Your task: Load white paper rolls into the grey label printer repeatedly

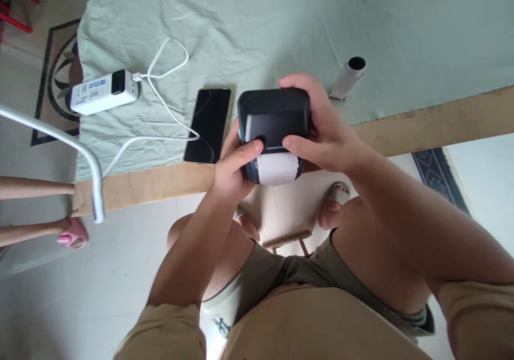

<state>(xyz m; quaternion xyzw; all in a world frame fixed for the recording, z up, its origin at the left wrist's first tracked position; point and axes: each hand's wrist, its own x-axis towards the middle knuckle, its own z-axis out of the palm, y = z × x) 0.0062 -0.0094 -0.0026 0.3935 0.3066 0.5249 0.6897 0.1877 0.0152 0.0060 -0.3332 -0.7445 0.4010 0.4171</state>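
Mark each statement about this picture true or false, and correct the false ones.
1. Both hands grip the small dark printer. True.
2. White paper sticks out of the printer. True.
3. The phone shows a lit screen. False: its screen is dark.
4. The white cable plugs into the printer. False: it runs from the white power bank.
5. The white tube lies on the green cloth. True.

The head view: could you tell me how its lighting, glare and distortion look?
Head view: soft, even light; the table edge bows from lens distortion; the phone screen mirrors faint glare; the printer, held by the left hand and right hand, is sharp, its label legible.
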